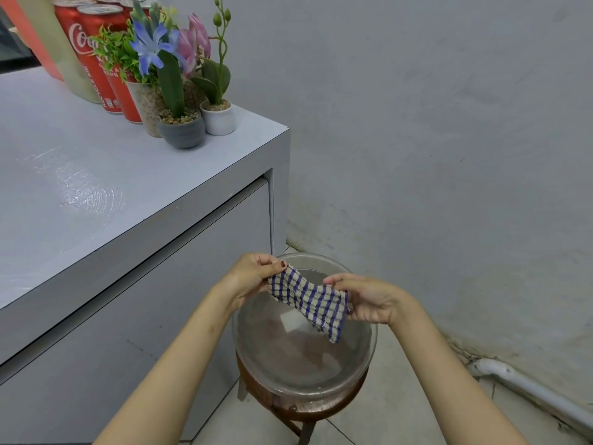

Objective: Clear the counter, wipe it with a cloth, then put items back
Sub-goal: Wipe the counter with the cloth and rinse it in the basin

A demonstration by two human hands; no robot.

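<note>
While the streaked table [96,175] stands at left with cans [93,56] and pots [183,131] at its far corner, a bowl [288,374] sits on a stool [301,409] beside it. Over the bowl the cloth [311,300] stretches, left grip [253,274] pinching one end, right grip [369,297] the other.

My left forearm [179,358] comes in bare from 7 o'clock and my right forearm [449,374] from 5 o'clock, both angling toward the middle. My left hand [253,277] is curled, thumb and fingertips pinching one end of a checked cloth [309,301]. My right hand [369,298], at 4 o'clock from the left, pinches the other end with bent fingers. The two hands are apart.
</note>
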